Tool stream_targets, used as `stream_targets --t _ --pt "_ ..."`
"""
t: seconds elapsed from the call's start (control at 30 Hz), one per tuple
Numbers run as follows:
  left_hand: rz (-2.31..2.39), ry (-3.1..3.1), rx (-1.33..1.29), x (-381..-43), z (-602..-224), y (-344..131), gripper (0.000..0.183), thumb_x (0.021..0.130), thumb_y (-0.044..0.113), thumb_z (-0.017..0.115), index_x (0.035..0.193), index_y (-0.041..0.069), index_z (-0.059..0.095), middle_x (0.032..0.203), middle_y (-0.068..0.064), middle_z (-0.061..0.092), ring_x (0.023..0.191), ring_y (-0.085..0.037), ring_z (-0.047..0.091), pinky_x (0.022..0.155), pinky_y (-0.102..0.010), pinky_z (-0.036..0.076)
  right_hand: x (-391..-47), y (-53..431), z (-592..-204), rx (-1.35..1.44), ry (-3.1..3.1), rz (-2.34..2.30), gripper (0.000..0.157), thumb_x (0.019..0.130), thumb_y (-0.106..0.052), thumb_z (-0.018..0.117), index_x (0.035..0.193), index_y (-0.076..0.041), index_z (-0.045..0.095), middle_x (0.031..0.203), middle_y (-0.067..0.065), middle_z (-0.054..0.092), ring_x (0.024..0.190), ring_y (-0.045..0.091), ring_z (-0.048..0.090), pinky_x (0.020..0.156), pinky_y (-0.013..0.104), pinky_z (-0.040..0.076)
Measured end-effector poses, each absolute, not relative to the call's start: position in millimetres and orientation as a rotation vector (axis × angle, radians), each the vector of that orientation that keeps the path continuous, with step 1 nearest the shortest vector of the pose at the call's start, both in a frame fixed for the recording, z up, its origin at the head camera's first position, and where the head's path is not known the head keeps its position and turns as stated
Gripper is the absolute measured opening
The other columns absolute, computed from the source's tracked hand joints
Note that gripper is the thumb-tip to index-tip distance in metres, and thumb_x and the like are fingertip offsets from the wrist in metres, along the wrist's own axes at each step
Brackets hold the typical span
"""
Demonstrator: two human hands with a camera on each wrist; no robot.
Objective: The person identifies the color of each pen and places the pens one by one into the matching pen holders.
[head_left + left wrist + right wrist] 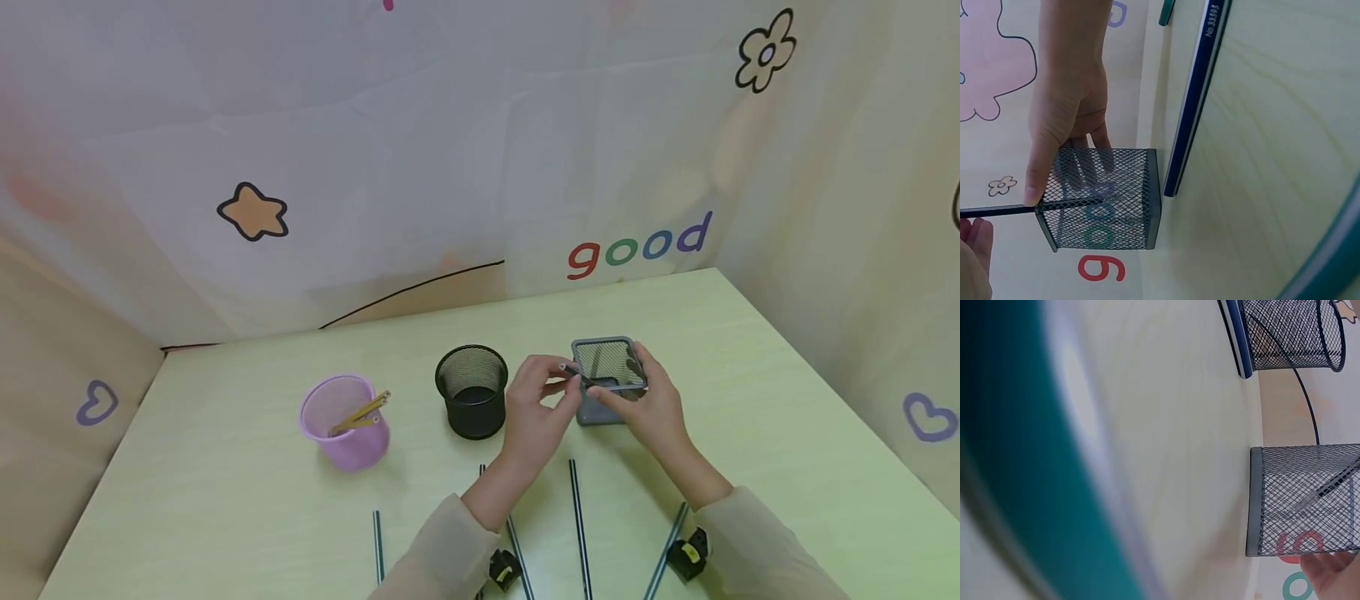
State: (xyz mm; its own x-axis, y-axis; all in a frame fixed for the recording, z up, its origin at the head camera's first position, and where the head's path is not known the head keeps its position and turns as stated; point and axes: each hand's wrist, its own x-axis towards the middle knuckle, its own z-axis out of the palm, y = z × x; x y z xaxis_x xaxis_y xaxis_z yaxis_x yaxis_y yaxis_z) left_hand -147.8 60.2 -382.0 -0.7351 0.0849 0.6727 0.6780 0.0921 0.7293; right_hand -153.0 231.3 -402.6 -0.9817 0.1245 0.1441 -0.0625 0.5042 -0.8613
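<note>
My left hand pinches a dark pencil near its outer end. The pencil slants over the rim of a grey square mesh pen holder, and its lower part shows through the mesh inside. With my right hand I grip the holder from the right side, thumb at the near rim beside the pencil. In the left wrist view the right hand reaches round the mesh holder, while part of the left hand lies under the pencil. The holder's base is on the table.
Left of the hands stands a round black mesh cup. Farther left, a pink cup holds several yellow pencils. Several dark or teal pencils lie along the near side of the table, partly under the sleeves. Printed cloth walls surround the table.
</note>
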Motion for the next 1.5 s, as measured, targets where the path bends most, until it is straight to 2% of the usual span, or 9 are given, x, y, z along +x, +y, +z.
stream_targets --t 0.8,1.07,1.3,1.5 --pt "-1.565 -2.086 -0.711 -148.7 -391.0 66.7 0.012 0.086 0.002 0.063 0.098 0.001 0.062 0.093 -0.011 0.061 0.083 -0.02 0.063 0.081 -0.018 0.054 -152.8 229.0 -402.4 -0.08 -2.582 1.448 0.091 0.082 -0.02 0.075 0.149 0.002 0.018 0.146 0.027 0.033 0.128 0.042 0.041 0.098 0.053 0.045" --pt "-1.476 -2.14 -0.704 -151.9 -394.4 67.1 0.011 0.088 0.006 0.063 0.098 0.004 0.062 0.092 -0.008 0.061 0.084 -0.018 0.062 0.084 -0.022 0.053 -153.4 228.5 -402.3 -0.091 -2.585 1.44 0.091 0.082 -0.021 0.075 0.149 0.002 0.019 0.147 0.026 0.032 0.129 0.042 0.04 0.099 0.053 0.045" --pt "-1.419 -2.168 -0.709 -151.8 -395.8 66.2 0.014 0.086 0.009 0.066 0.099 0.005 0.062 0.094 -0.007 0.062 0.086 -0.018 0.063 0.08 -0.028 0.054 -152.4 229.4 -399.9 -0.09 -2.576 1.45 0.09 0.082 -0.02 0.075 0.149 0.002 0.02 0.146 0.026 0.034 0.129 0.041 0.039 0.1 0.054 0.043" --pt "-1.415 -2.22 -0.664 -148.3 -392.8 62.0 0.018 0.086 0.01 0.068 0.101 0.005 0.061 0.096 -0.007 0.061 0.087 -0.018 0.062 0.08 -0.023 0.054 -152.1 229.1 -398.9 -0.086 -2.578 1.44 0.09 0.081 -0.02 0.076 0.149 0.001 0.021 0.144 0.026 0.035 0.128 0.041 0.04 0.1 0.054 0.043"
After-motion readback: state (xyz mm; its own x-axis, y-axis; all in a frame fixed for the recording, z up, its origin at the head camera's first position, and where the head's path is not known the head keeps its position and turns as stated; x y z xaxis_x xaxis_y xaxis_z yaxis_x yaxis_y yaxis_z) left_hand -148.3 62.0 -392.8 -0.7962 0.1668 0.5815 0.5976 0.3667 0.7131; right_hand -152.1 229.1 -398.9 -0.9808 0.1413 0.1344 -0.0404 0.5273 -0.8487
